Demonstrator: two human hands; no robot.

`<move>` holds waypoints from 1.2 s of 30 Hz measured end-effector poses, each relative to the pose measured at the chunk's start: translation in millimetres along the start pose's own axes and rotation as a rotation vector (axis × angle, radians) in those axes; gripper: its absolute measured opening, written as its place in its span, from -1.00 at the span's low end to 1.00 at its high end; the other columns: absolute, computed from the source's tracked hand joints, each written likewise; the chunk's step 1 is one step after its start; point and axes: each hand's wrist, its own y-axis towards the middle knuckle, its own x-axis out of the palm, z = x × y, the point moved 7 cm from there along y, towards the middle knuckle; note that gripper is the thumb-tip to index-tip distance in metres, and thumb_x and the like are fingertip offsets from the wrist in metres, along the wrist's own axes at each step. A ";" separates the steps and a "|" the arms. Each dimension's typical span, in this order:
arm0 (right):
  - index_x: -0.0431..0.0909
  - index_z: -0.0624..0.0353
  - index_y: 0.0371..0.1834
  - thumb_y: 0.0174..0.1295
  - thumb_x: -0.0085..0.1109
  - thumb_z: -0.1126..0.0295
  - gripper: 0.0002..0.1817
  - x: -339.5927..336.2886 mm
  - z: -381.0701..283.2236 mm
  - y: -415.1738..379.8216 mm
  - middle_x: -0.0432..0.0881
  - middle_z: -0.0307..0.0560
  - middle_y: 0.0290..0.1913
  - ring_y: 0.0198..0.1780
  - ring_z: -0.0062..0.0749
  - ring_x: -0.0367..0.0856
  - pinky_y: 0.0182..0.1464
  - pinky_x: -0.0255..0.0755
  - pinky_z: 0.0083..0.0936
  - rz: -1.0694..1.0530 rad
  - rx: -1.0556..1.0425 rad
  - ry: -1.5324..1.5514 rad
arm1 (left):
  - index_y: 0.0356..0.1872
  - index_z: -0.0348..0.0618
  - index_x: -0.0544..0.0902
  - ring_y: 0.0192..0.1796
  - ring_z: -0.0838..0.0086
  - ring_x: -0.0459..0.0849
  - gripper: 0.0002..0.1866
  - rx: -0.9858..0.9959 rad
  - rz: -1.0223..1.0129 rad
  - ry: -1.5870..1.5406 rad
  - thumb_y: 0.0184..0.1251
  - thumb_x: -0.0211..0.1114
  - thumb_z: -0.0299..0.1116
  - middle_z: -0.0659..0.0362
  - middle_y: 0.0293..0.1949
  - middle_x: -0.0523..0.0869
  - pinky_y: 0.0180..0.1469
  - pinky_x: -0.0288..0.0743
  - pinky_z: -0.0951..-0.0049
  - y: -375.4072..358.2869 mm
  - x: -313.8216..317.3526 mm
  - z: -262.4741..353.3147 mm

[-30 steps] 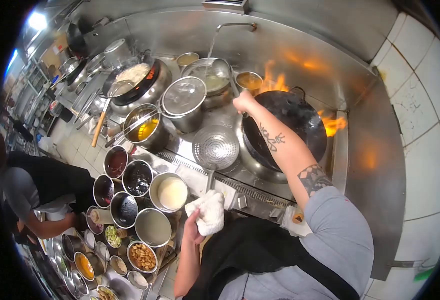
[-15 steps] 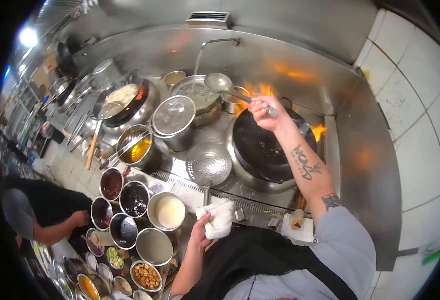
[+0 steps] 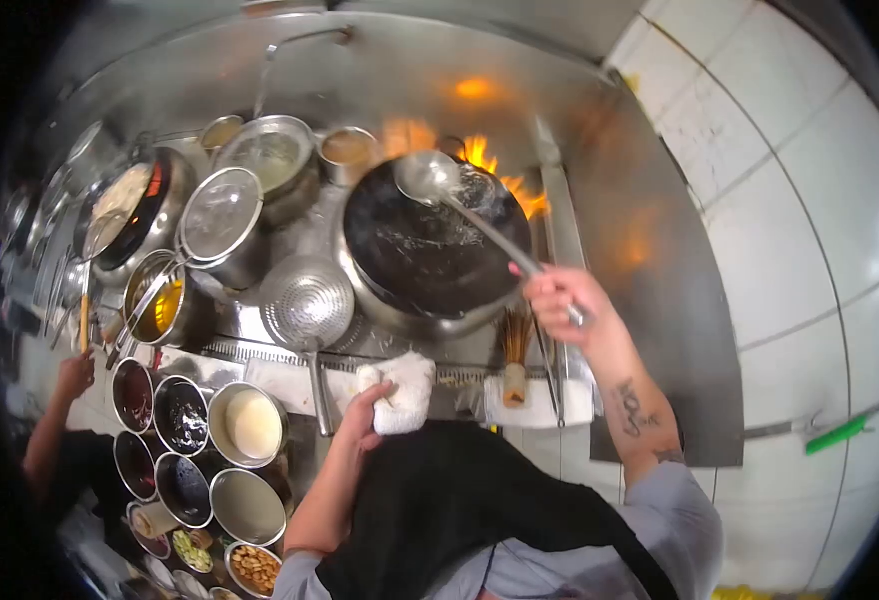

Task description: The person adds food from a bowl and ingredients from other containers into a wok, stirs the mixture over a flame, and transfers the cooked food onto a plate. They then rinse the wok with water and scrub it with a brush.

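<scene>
My right hand (image 3: 567, 303) is closed round the handle of a metal ladle (image 3: 428, 178). The ladle's bowl hangs over the far part of a black wok (image 3: 400, 262), where clear liquid appears to spill and spread. Flames rise behind the wok's far right rim. Folded white cloth (image 3: 406, 392) is gripped in my left hand (image 3: 364, 415), close to my apron. Left of the wok lies a perforated metal skimmer (image 3: 307, 303), its handle pointing toward me near the cloth.
Pots, one with a mesh strainer (image 3: 222, 213) on top, stand left of the wok. Metal sauce containers (image 3: 249, 424) fill the near left. A bamboo brush (image 3: 515, 365) lies on a cloth at the counter edge. A co-worker's hand (image 3: 77, 375) is on a wooden handle at far left.
My right hand has brought the ladle from beside the water pot to above the wok. Liquid now shows in the wok. The view has shifted right; the co-worker's hand has moved to a wooden handle.
</scene>
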 end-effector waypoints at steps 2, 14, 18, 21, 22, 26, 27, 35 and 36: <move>0.42 0.02 0.10 0.37 0.00 0.52 -0.73 -32.5 5.6 5.6 0.37 -0.34 -0.50 -0.62 -0.72 0.31 -0.65 0.19 -0.66 -0.072 0.034 0.201 | 0.18 -0.33 0.49 -0.10 0.24 0.77 -0.56 -0.028 0.026 0.036 0.37 0.23 -0.30 0.00 -0.03 0.70 -0.13 0.73 0.27 3.8 5.8 -5.7; 0.01 0.24 0.58 0.28 0.10 0.61 -0.21 -225.0 100.2 -57.9 0.24 0.21 0.51 0.17 -0.24 0.61 0.18 0.48 -0.45 0.782 -0.826 -1.470 | 0.24 -0.36 0.42 0.05 0.17 0.69 -0.52 0.091 0.192 0.233 0.28 0.22 -0.47 -0.03 0.04 0.64 0.13 0.61 0.14 -5.1 1.9 -10.6; 0.11 0.28 0.54 0.24 0.05 0.63 -0.26 -277.9 139.7 -69.7 0.42 0.29 0.38 0.44 -0.06 0.37 0.40 0.24 -0.40 0.957 -0.733 -1.192 | 0.20 -0.32 0.46 0.06 0.14 0.69 -0.56 0.037 0.218 0.156 0.30 0.20 -0.45 -0.02 0.06 0.65 0.15 0.60 0.10 8.1 12.0 -16.7; 0.15 0.19 0.53 0.24 0.06 0.58 -0.28 -308.7 168.0 -64.4 0.45 0.34 0.33 0.41 0.12 0.38 0.37 0.30 -0.33 1.047 -0.725 -1.231 | 0.19 -0.30 0.47 0.06 0.14 0.69 -0.57 0.001 0.183 0.168 0.30 0.21 -0.43 -0.02 0.05 0.65 0.16 0.59 0.08 15.8 18.3 -18.2; 0.19 0.08 0.53 0.25 0.10 0.51 -0.28 -317.2 177.2 -64.3 0.51 0.32 0.26 0.30 0.20 0.46 0.27 0.39 -0.22 1.073 -0.690 -1.192 | 0.19 -0.28 0.48 0.06 0.14 0.69 -0.57 -0.020 0.214 0.220 0.31 0.21 -0.40 -0.02 0.05 0.65 0.17 0.58 0.06 14.1 21.8 -15.0; 0.32 0.06 0.46 0.19 0.19 0.42 -0.32 -328.2 201.9 -65.6 0.54 0.20 0.06 0.06 0.13 0.57 0.11 0.47 -0.17 1.312 -0.436 -1.324 | 0.17 -0.27 0.48 0.05 0.13 0.69 -0.60 0.056 0.189 0.156 0.34 0.20 -0.38 -0.02 0.02 0.65 0.15 0.59 0.06 21.8 27.0 -13.7; 0.37 0.09 0.41 0.19 0.18 0.41 -0.36 -320.4 193.4 -66.2 0.53 0.22 0.06 0.08 0.14 0.55 0.12 0.46 -0.15 1.345 -0.528 -1.464 | 0.16 -0.28 0.48 0.05 0.14 0.69 -0.61 0.078 0.202 0.179 0.35 0.20 -0.38 -0.02 0.02 0.65 0.15 0.59 0.07 24.4 28.2 -12.3; 0.23 0.24 0.46 0.17 0.23 0.15 -0.20 -283.9 134.3 16.8 0.43 0.36 0.27 0.27 0.17 0.46 0.22 0.42 -0.11 1.049 -0.226 -1.626 | 0.09 -0.35 0.53 -0.06 0.19 0.72 -0.64 0.133 0.294 0.259 0.33 0.22 -0.39 0.00 -0.07 0.68 0.03 0.63 0.19 29.9 20.7 -11.8; 0.14 0.25 0.51 0.17 0.24 0.12 -0.14 -284.2 129.3 26.6 0.41 0.38 0.30 0.25 0.19 0.48 0.23 0.43 -0.10 0.996 -0.051 -1.658 | 0.09 -0.35 0.53 -0.07 0.19 0.72 -0.64 0.128 0.302 0.249 0.32 0.22 -0.39 -0.01 -0.07 0.68 0.03 0.63 0.19 30.3 17.3 -13.7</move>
